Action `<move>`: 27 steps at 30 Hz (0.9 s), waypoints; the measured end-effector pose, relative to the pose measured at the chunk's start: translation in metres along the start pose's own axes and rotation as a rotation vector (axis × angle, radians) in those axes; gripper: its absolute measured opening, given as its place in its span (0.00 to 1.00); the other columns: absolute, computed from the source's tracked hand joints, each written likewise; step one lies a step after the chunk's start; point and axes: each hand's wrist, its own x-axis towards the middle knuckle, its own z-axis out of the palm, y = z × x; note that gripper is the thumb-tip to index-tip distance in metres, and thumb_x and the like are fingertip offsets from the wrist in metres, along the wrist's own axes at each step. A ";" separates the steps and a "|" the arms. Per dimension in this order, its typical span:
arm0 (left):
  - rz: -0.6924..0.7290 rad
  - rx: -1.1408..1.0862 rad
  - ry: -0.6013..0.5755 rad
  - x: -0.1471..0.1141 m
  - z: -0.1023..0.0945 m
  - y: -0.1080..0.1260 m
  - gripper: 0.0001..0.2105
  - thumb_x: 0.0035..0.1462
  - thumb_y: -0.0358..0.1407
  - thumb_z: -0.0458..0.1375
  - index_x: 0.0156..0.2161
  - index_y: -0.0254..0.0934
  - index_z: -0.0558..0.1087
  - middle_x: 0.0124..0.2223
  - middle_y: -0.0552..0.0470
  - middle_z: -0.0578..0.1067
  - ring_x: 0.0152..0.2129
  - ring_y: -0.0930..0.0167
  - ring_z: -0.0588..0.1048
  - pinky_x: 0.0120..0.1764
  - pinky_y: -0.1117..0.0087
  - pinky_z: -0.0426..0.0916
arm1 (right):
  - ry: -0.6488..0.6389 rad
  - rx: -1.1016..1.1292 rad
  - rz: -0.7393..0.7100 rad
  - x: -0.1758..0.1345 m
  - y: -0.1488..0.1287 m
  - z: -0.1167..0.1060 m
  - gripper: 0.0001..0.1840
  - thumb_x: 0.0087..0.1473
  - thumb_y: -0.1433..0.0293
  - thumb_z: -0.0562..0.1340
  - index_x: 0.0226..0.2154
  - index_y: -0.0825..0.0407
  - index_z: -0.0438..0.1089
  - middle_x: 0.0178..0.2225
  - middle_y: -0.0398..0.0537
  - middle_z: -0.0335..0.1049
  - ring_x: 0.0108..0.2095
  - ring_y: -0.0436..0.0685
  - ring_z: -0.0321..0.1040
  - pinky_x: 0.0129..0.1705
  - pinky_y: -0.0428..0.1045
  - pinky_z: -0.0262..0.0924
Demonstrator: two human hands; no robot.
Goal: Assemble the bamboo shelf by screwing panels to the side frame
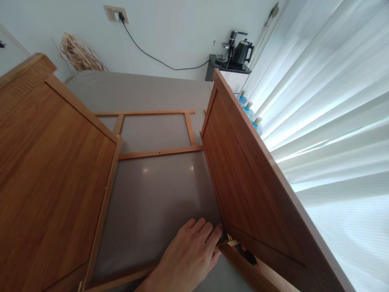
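Note:
My left hand (191,251) is closed around a wooden rail (130,278), with its fingers curled over the end near the right panel. The right wooden panel (243,174) stands on edge, and the rail meets its lower near corner. Beneath that panel, my right hand (259,265) is partly hidden, with a dark object (249,256) at its fingers. What that object is cannot be made out. On the left stands a second wooden panel (60,174). A thin wooden frame (159,153) spans the space between the two panels at the far side.
A grey-covered surface (164,194) lies beneath the wooden parts. At the back are a small cabinet (235,81), a black kettle (243,52) and a wall socket (116,14). Blue-tinted bottles (248,109) stand beside white curtains (334,101). Dry stalks (79,52) lean at the back left.

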 end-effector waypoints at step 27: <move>0.020 -0.042 0.081 -0.004 -0.009 0.002 0.12 0.63 0.44 0.55 0.49 0.43 0.70 0.45 0.53 0.76 0.42 0.65 0.75 0.43 0.66 0.68 | 0.079 -0.067 -0.343 0.009 0.009 -0.005 0.05 0.56 0.71 0.59 0.29 0.49 0.68 0.29 0.44 0.65 0.33 0.55 0.63 0.36 0.49 0.60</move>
